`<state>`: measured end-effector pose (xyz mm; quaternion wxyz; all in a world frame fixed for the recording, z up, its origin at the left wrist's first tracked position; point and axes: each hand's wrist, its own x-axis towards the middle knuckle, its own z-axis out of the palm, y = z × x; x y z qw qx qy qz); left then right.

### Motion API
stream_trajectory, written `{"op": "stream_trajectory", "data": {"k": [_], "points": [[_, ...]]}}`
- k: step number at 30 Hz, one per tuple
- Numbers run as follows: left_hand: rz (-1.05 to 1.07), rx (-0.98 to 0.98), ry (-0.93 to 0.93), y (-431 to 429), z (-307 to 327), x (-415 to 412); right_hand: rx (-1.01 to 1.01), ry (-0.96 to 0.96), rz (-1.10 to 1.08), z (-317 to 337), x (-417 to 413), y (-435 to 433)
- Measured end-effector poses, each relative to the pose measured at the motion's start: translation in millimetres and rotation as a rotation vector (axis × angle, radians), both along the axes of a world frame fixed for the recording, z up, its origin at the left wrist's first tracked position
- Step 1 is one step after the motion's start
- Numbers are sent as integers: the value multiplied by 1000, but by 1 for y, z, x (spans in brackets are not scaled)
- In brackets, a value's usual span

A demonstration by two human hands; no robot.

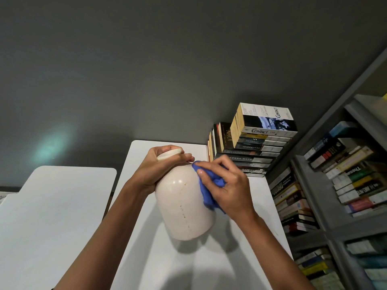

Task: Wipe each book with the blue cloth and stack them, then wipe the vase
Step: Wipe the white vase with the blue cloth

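A cream-white vase (184, 204) stands on the white table (257, 222), with a line of small brownish marks down its front. My left hand (161, 168) grips its neck just below the rim. My right hand (228, 185) holds the bunched blue cloth (206, 189) pressed against the vase's upper right shoulder. Behind, at the table's far right corner, a stack of books (257, 143) lies flat with "Contact" on top. To the left of the stack, a few more books (219, 141) stand upright.
A grey bookshelf (326, 197) crammed with books runs along the table's right side. A second white table (60, 206) sits to the left, with a narrow gap between. A dark grey wall rises behind both.
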<state>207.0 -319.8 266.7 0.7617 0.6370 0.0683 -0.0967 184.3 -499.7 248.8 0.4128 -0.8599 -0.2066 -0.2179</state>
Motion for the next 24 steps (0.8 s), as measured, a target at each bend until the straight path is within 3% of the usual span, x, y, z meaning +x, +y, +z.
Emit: {"op": "stream_trajectory", "data": {"k": [6, 11, 15, 19, 24], "points": [[-26, 10, -13, -3, -1, -2, -91, -66, 123, 12, -14, 15], [-15, 47, -25, -2, 0, -5, -55, -2, -8, 6, 0, 6], [-1, -9, 4, -4, 5, -6, -111, -76, 135, 12, -15, 13], [23, 1, -6, -4, 7, -6, -34, -3, -1, 11, 5, 5], [0, 12, 12, 1, 4, -2, -128, -66, 137, 12, -10, 12]]}}
